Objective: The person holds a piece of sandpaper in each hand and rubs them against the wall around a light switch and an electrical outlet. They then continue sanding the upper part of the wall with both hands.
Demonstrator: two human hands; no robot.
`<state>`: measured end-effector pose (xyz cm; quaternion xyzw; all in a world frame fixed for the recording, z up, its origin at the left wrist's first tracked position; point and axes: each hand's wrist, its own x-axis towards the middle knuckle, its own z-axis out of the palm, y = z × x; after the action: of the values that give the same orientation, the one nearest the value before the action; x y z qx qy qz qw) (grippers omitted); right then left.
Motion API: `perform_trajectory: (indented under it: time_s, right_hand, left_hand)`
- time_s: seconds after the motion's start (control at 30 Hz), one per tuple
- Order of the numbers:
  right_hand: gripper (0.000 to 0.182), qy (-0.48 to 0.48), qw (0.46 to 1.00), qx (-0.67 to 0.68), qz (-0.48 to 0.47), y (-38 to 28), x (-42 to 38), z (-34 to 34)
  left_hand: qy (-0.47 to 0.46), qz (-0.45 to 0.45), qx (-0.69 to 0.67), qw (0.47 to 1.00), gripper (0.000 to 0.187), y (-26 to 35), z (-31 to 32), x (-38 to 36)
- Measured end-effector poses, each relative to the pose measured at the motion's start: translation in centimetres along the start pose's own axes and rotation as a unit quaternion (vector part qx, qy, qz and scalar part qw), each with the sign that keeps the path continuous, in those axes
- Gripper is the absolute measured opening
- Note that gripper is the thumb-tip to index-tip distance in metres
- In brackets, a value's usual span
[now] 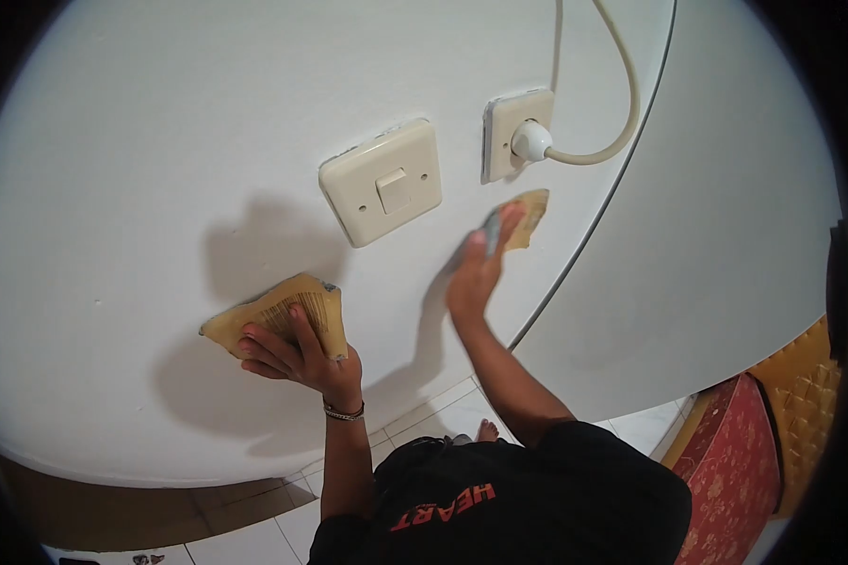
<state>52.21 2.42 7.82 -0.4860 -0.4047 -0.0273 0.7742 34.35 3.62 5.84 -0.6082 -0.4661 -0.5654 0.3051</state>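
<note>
My left hand (297, 353), with a bracelet at the wrist, holds a tan sheet of sandpaper (316, 301) with dark print on its back. The fingers are pressed over the printed side, and the sheet is close to the white wall (113, 217); its shadow falls on the wall to the left. Farther right, my right hand (481, 264) grips a smaller tan piece of sandpaper (532, 218) by the wall, just below the wall socket (504, 132). That hand is slightly blurred. A cream light switch (382, 184) sits on the wall between and above both hands.
A white plug (530, 140) with a cable (622, 122) looping upward is in the socket. Right of a dark seam stands a smooth pale panel (688, 235). At the lower right are a red patterned mattress (730, 461) and a gold tufted panel (810, 405). White tiles (245, 541) cover the floor.
</note>
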Motion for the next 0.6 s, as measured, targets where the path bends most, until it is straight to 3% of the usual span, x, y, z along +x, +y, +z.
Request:
perform_trajectory:
  time_s: [0.03,0.07,0.13,0.23,0.33,0.4,0.47,0.53,0.6]
  right_hand:
    - [0.063,0.009,1.0,0.012,-0.017,-0.5,-0.3,1.5]
    - [0.063,-0.027,0.995,-0.022,-0.095,0.4,-2.6,2.1]
    - [0.062,-0.18,0.96,-0.14,-0.159,2.4,-7.0,1.0]
    - [0.061,-0.183,0.956,-0.176,-0.146,5.6,-5.4,-1.8]
    - [0.058,-0.015,1.0,0.005,0.003,3.7,0.6,-0.1]
    - [0.06,0.015,0.999,0.031,0.015,1.3,0.1,2.6]
    - [0.066,-0.126,0.979,-0.072,-0.144,2.3,-4.6,2.8]
    - [0.065,-0.28,0.913,-0.21,-0.209,4.5,-7.9,1.0]
    - [0.063,-0.196,0.967,-0.121,-0.112,7.4,-7.0,-0.9]
  left_hand:
    - [0.005,-0.004,0.0,1.0,0.045,0.0,0.1,-0.1]
    - [0.01,-0.008,0.001,1.0,0.045,0.1,0.2,0.0]
    - [0.008,-0.01,-0.001,1.0,0.045,0.1,0.9,-0.2]
    - [0.013,-0.004,0.006,1.0,0.045,-0.5,1.9,-0.5]
    - [0.016,-0.001,0.014,1.0,0.045,-0.6,3.1,-0.8]
    - [0.022,-0.003,0.018,1.0,0.045,-0.5,3.2,-0.8]
    - [0.033,0.004,0.026,0.999,0.046,-0.6,3.2,-0.7]
    - [0.027,0.003,0.025,0.999,0.046,-0.6,3.2,-0.9]
    - [0.026,0.002,0.025,0.999,0.046,-1.2,3.8,-1.0]
